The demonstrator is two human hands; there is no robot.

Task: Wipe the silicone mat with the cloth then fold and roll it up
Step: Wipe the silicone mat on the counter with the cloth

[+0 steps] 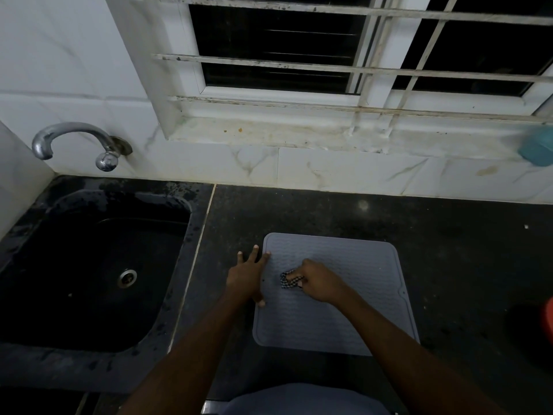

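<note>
Lying flat on the dark counter (329, 211), silicone mat (344, 319) sits beside the sink (89, 265).

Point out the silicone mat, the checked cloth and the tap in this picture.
silicone mat (353, 253), head view, bare ribbed surface near its far edge.
checked cloth (288, 280), head view, the bunched part that shows.
tap (71, 127), head view, top of the curved spout.

Mat (353, 259) grey w/ wavy ribs, cloth (288, 280) blk/wht checked, counter (329, 211) blk speckled, sink (89, 259) blk.
</note>
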